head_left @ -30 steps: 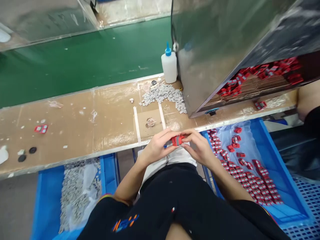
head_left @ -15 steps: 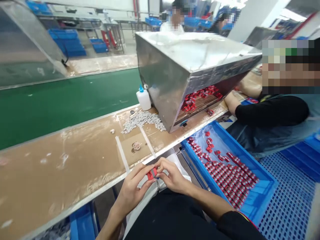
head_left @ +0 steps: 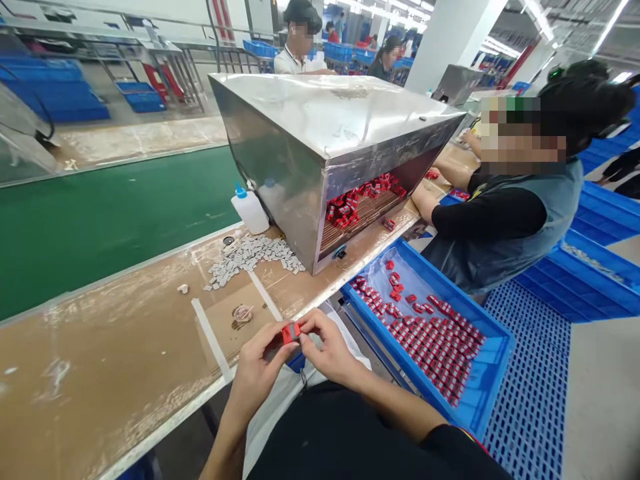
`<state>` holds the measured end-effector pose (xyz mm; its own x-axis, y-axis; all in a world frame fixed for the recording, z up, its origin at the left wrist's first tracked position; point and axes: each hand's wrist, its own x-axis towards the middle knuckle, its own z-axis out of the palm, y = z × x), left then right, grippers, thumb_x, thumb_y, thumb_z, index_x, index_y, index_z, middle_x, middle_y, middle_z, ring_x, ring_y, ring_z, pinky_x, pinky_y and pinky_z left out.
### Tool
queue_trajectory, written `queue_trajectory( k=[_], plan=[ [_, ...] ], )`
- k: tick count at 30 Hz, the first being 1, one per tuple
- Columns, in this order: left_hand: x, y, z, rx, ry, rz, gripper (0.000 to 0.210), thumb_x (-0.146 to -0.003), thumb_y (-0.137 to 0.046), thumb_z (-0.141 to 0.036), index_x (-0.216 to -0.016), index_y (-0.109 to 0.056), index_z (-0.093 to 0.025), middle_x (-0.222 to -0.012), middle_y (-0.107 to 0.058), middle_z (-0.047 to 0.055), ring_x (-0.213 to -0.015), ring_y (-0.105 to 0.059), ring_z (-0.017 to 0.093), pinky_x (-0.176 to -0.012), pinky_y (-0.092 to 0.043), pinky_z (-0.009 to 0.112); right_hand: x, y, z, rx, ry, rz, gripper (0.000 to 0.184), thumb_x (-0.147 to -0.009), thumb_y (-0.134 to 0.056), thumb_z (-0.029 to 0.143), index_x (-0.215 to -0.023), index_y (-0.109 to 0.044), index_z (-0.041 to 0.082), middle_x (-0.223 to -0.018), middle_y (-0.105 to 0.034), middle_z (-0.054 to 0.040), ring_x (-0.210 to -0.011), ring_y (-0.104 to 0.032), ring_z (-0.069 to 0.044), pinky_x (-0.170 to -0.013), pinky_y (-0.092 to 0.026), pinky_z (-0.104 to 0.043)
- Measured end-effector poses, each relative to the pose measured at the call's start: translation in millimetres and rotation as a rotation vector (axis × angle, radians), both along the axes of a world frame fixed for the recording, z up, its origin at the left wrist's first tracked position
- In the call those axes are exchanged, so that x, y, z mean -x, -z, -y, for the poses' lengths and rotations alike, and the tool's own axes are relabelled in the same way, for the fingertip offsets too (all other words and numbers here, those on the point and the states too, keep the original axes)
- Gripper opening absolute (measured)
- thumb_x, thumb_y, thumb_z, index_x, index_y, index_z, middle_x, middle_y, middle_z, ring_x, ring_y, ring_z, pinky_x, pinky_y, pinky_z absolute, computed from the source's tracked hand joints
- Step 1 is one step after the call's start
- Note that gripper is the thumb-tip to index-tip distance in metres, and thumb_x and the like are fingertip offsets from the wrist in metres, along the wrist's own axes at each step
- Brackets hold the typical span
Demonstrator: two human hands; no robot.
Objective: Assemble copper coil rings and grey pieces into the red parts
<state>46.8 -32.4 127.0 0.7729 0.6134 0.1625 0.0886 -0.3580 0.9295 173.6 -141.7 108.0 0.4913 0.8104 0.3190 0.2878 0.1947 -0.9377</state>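
Observation:
A small red block-shaped part with a grey strip (head_left: 291,332) is held between my two hands, just off the table's front edge. My left hand (head_left: 257,363) pinches its left side with thumb and fingers. On the other side, the fingertips of my right hand (head_left: 327,347) close on its right end. Beyond them, a cardboard piece (head_left: 225,327) lies on the table between white tape strips, with a round whitish lump (head_left: 243,313) on it. Past that is a pile of small grey flat pieces (head_left: 250,257).
A metal hood (head_left: 270,140) with red parts (head_left: 345,210) inside stands on the table. Near it is a white bottle (head_left: 253,213) with a blue cap. To my right, a blue crate (head_left: 493,393) holds rows of red parts. A co-worker (head_left: 505,213) sits beyond it. A green belt (head_left: 125,220) runs behind.
The view has swung to the right, so the hood, crate and table appear further left. Both hands still hold the red part, which shows at nearly the same angle.

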Motion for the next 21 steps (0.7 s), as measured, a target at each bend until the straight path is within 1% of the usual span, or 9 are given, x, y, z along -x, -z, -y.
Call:
queue_trajectory(
  k=[4,8,10,13,15,17,19,21],
  plan=[
    [0.7,0.6,-0.4,-0.024,-0.080,-0.001,0.029,-0.090,-0.067,-0.041,-0.103,-0.073,-0.016,-0.091,-0.075,0.008,-0.082,-0.072,0.020,-0.075,-0.061,0.027,-9.5,-0.2,-11.5,-0.039,-0.082,0.095,0.009,-0.089,-0.055,0.019,-0.085,-0.048,0.024,-0.091,-0.059,-0.0036,-0.085,-0.058,-0.017,-0.077,-0.050,-0.032],
    [0.9,1.8,-2.7,-0.061,-0.101,-0.026,0.028,-0.090,-0.067,-0.040,-0.103,-0.072,-0.016,-0.091,-0.075,0.009,-0.083,-0.072,0.020,-0.075,-0.060,0.026,-16.4,4.6,-15.2,-0.086,-0.128,0.127,0.008,-0.093,-0.055,0.020,-0.090,-0.049,0.024,-0.092,-0.059,-0.0044,-0.086,-0.058,-0.017,-0.077,-0.050,-0.032],
    [-2.7,1.7,-5.5,-0.059,-0.096,-0.046,0.028,-0.091,-0.066,-0.041,-0.102,-0.072,-0.015,-0.090,-0.074,0.008,-0.081,-0.072,0.020,-0.073,-0.060,0.026,-22.3,7.1,-14.8,-0.063,-0.155,0.116,0.006,-0.096,-0.055,0.023,-0.092,-0.050,0.023,-0.097,-0.062,-0.0064,-0.090,-0.061,-0.018,-0.080,-0.052,-0.033],
    [-10.8,1.1,-11.1,-0.062,-0.058,-0.079,0.029,-0.090,-0.066,-0.042,-0.101,-0.073,-0.016,-0.088,-0.074,0.008,-0.078,-0.071,0.019,-0.071,-0.060,0.026,-34.8,8.8,-13.6,0.018,-0.200,0.110,0.009,-0.099,-0.055,0.027,-0.093,-0.051,0.023,-0.106,-0.066,-0.0097,-0.099,-0.064,-0.019,-0.087,-0.052,-0.036],
    [-15.6,1.1,-13.3,-0.072,-0.028,-0.092,0.029,-0.090,-0.067,-0.041,-0.102,-0.073,-0.016,-0.088,-0.075,0.008,-0.078,-0.072,0.020,-0.071,-0.060,0.027,-43.0,9.5,-12.1,0.056,-0.223,0.115,0.010,-0.100,-0.054,0.028,-0.091,-0.050,0.023,-0.108,-0.067,-0.0108,-0.101,-0.064,-0.020,-0.088,-0.052,-0.037],
    [-19.4,1.3,-12.4,-0.078,-0.014,-0.104,0.028,-0.090,-0.068,-0.040,-0.103,-0.074,-0.016,-0.088,-0.075,0.008,-0.079,-0.072,0.020,-0.072,-0.060,0.027,-48.6,10.4,-9.7,0.069,-0.229,0.125,0.013,-0.099,-0.054,0.028,-0.089,-0.048,0.024,-0.102,-0.066,-0.0097,-0.095,-0.064,-0.020,-0.082,-0.052,-0.036],
    [-23.2,1.6,-8.4,-0.081,-0.018,-0.112,0.028,-0.091,-0.067,-0.039,-0.104,-0.073,-0.016,-0.088,-0.075,0.009,-0.079,-0.072,0.020,-0.073,-0.060,0.028,-50.8,11.6,-6.7,0.082,-0.202,0.132,0.016,-0.099,-0.053,0.029,-0.085,-0.047,0.024,-0.092,-0.064,-0.0075,-0.087,-0.061,-0.021,-0.076,-0.051,-0.035],
    [-28.6,2.4,-2.4,-0.081,-0.021,-0.118,0.027,-0.091,-0.067,-0.038,-0.103,-0.073,-0.016,-0.087,-0.074,0.008,-0.079,-0.071,0.020,-0.074,-0.060,0.028,-50.8,13.0,-3.5,0.104,-0.174,0.114,0.018,-0.099,-0.052,0.029,-0.082,-0.047,0.024,-0.088,-0.061,-0.0062,-0.083,-0.059,-0.020,-0.074,-0.050,-0.035]
  ],
)
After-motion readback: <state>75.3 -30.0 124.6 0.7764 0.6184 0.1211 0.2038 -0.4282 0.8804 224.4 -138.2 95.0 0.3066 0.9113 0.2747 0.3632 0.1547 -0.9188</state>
